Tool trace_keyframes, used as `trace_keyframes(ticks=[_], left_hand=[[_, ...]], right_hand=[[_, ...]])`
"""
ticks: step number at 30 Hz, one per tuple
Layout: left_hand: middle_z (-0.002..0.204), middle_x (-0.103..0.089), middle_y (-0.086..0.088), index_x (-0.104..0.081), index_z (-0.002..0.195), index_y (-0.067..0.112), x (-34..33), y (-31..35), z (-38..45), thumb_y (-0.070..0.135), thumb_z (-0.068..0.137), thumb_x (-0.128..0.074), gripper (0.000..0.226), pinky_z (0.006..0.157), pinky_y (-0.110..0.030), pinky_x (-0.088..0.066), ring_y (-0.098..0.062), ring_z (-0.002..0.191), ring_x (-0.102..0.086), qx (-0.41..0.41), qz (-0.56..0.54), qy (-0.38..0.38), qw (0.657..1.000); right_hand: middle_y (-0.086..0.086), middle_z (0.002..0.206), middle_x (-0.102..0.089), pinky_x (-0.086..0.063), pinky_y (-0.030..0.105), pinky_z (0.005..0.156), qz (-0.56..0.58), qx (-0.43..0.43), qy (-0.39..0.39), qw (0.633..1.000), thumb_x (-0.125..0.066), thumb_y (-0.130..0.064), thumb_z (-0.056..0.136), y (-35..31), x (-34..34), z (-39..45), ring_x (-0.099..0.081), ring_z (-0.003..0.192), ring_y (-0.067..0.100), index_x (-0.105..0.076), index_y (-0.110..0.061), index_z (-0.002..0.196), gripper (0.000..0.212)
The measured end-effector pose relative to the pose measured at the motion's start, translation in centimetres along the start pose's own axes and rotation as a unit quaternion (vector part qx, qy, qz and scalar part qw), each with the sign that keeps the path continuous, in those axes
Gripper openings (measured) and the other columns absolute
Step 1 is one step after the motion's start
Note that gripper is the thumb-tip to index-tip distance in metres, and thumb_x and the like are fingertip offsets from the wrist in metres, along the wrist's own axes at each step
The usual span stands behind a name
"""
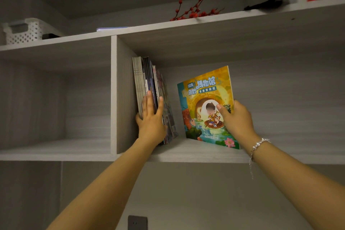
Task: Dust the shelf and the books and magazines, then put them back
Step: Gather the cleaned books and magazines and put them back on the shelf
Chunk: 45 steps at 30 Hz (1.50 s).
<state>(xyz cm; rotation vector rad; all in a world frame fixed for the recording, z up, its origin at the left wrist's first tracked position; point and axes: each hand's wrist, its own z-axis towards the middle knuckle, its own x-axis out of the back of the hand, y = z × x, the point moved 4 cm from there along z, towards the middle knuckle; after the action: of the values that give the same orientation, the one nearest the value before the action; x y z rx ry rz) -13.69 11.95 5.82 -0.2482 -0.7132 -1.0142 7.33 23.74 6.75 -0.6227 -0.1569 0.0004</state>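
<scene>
A row of thin books and magazines [149,87] stands upright against the left wall of the middle compartment of a pale grey shelf [186,157]. My left hand [151,119] presses flat against their spines, fingers spread and pointing up. My right hand [237,119] grips a colourful children's book [203,102] by its right edge, thumb on the cover. That book stands tilted with its bottom edge on the shelf board, a gap apart from the row.
The upper shelf holds a white perforated basket [24,31], a red berry branch [194,8] and a dark feathery object [267,3]. The left compartment [56,108] holds nothing visible. A wall socket [137,222] sits below the shelf.
</scene>
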Motion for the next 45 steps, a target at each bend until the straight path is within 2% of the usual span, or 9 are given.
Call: trace_keyframes(ticks=[4,8,13,20,23,26,32,40,45], left_hand=[[0.149,0.041,0.000,0.015,0.151,0.027,0.4,-0.3,-0.4,0.037,0.094,-0.054,0.090,0.114,-0.053,-0.003,-0.018,0.140,0.032,-0.027,-0.060,0.004,0.998],[0.156,0.027,0.006,-0.002,0.153,0.027,1.2,-0.4,-1.3,0.043,0.094,-0.051,0.078,0.115,-0.050,0.002,-0.013,0.145,0.020,-0.037,-0.145,0.031,0.988],[0.158,-0.003,0.004,-0.027,0.150,0.023,2.1,0.0,-1.5,0.048,0.092,-0.052,0.068,0.115,-0.045,-0.006,-0.019,0.144,-0.004,0.015,-0.248,0.073,0.966],[0.146,-0.018,-0.004,-0.039,0.142,0.011,3.3,0.3,-1.4,0.042,0.088,-0.061,0.066,0.113,-0.036,-0.027,-0.022,0.135,-0.026,0.037,-0.355,0.040,0.933],[0.138,-0.026,-0.001,-0.056,0.125,0.007,4.3,0.2,-1.2,0.031,0.089,-0.064,0.044,0.092,-0.021,-0.042,-0.014,0.108,-0.048,0.055,-0.443,0.000,0.895],[0.112,-0.061,-0.005,-0.066,0.091,0.009,5.3,-0.5,-1.1,0.021,0.085,-0.069,0.014,0.068,-0.019,-0.054,-0.018,0.093,-0.063,0.064,-0.490,-0.034,0.869],[0.090,-0.068,-0.009,-0.053,0.076,0.009,6.7,-1.2,-1.8,0.013,0.082,-0.072,0.020,0.046,-0.019,-0.051,-0.017,0.073,-0.068,0.109,-0.466,-0.048,0.877],[0.093,-0.069,-0.009,-0.056,0.083,0.005,6.2,-2.2,-2.0,0.017,0.083,-0.073,0.021,0.050,-0.027,-0.055,-0.021,0.079,-0.069,0.186,-0.466,0.034,0.864],[0.086,-0.065,-0.001,-0.053,0.071,0.014,5.5,-0.9,-1.9,0.020,0.083,-0.073,0.025,0.064,-0.040,-0.060,-0.020,0.078,-0.067,0.174,-0.386,0.098,0.901]], right_hand=[[0.003,0.092,-0.063,-0.042,0.022,0.057,0.037,-0.021,0.003,0.999,-0.054,-0.030,0.095,-0.1,0.3,-0.2,-0.056,0.079,0.016,-0.060,-0.010,0.100,0.021],[0.002,0.096,-0.067,-0.052,0.039,0.079,0.138,-0.076,-0.003,0.988,-0.057,-0.032,0.093,0.2,1.1,-0.6,-0.064,0.091,0.023,-0.059,-0.019,0.091,0.013],[0.005,0.097,-0.072,-0.053,0.047,0.087,0.246,-0.131,-0.040,0.960,-0.063,-0.028,0.089,0.8,1.7,-0.6,-0.068,0.091,0.025,-0.063,-0.021,0.092,0.007],[0.010,0.093,-0.072,-0.055,0.040,0.073,0.360,-0.178,-0.099,0.911,-0.062,-0.022,0.089,1.6,3.3,-0.2,-0.070,0.079,0.025,-0.063,-0.015,0.099,0.012],[0.010,0.095,-0.073,-0.055,0.041,0.074,0.355,-0.187,-0.116,0.908,-0.063,-0.023,0.087,1.8,3.5,0.2,-0.070,0.083,0.027,-0.062,-0.014,0.105,0.020],[0.007,0.088,-0.074,-0.056,0.037,0.068,0.327,-0.180,-0.120,0.920,-0.062,-0.023,0.089,1.5,3.0,0.3,-0.071,0.077,0.024,-0.063,-0.014,0.102,0.016],[0.006,0.093,-0.072,-0.055,0.044,0.083,0.201,-0.141,-0.079,0.966,-0.067,-0.032,0.086,1.4,1.5,0.9,-0.069,0.085,0.024,-0.064,-0.017,0.092,0.016],[0.007,0.131,-0.053,-0.045,0.038,0.095,0.015,-0.130,-0.133,0.982,-0.076,-0.026,0.078,1.5,-2.1,0.6,-0.052,0.120,0.028,-0.032,-0.012,0.141,0.078],[-0.005,0.134,-0.048,-0.037,0.029,0.099,0.021,-0.091,-0.241,0.966,-0.063,-0.036,0.088,0.0,-5.7,-0.8,-0.045,0.127,0.024,-0.038,-0.030,0.141,0.059]])
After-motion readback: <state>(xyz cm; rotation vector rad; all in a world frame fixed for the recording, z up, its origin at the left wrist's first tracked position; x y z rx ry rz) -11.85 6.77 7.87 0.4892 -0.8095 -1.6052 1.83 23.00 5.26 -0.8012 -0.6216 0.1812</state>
